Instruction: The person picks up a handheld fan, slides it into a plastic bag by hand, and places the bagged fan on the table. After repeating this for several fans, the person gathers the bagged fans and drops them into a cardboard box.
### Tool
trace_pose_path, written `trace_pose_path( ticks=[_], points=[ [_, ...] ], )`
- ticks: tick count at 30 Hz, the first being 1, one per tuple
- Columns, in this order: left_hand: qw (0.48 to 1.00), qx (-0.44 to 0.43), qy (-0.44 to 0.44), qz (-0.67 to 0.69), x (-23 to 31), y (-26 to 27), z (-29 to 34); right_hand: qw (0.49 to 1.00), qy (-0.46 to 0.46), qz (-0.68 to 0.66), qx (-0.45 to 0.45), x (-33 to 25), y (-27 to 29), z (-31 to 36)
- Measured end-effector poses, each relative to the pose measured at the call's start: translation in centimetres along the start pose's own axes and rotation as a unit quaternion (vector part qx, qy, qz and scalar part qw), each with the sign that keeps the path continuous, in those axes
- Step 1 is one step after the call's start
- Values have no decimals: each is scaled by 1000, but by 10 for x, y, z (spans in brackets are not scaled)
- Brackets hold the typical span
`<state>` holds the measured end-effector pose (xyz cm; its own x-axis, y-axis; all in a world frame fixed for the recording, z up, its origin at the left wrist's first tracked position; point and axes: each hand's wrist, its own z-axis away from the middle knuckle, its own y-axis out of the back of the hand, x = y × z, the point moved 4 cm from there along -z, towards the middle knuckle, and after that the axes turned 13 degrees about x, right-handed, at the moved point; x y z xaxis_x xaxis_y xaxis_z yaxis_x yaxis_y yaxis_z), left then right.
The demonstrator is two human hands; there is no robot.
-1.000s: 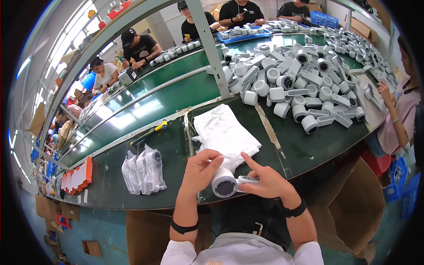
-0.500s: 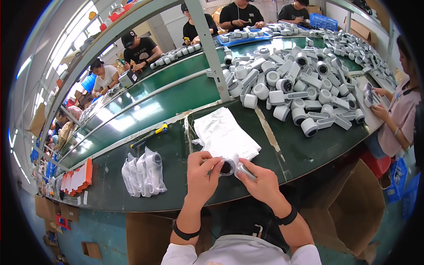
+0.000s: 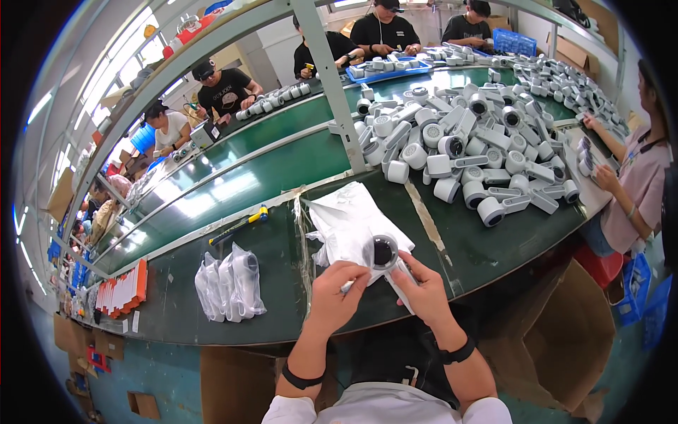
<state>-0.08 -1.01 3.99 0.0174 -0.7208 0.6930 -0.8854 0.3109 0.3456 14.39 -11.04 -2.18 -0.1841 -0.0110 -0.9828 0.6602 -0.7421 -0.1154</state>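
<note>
Near table edge (image 3: 494,272), open dark surface left and right — both hands, left hand (image 3: 337,293) and right hand (image 3: 424,290), fingers closed around white round-headed device (image 3: 383,253), over stack of clear bags (image 3: 353,219).

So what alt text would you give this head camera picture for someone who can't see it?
A person's left hand and right hand hold a small white cylindrical plastic device with a dark round face over a stack of clear plastic bags on a dark green workbench. A heap of similar white devices lies beyond.
</note>
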Motion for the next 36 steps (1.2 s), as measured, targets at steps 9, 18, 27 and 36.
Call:
trace_pose_path(
  ticks=[9, 18, 27, 36],
  points=[
    [959, 156, 175, 161, -31, 20, -9, 995, 1, 42, -89, -19, 20, 4],
    [959, 64, 186, 205, -25, 7, -4, 991, 86, -104, -2, -35, -17, -19],
    [961, 85, 198, 175, -26, -1, 5, 983, 145, 36, 110, -23, -23, -36],
    [984, 34, 164, -64, -23, -12, 2, 985, 140, 54, 87, -32, -4, -32]
  ],
)
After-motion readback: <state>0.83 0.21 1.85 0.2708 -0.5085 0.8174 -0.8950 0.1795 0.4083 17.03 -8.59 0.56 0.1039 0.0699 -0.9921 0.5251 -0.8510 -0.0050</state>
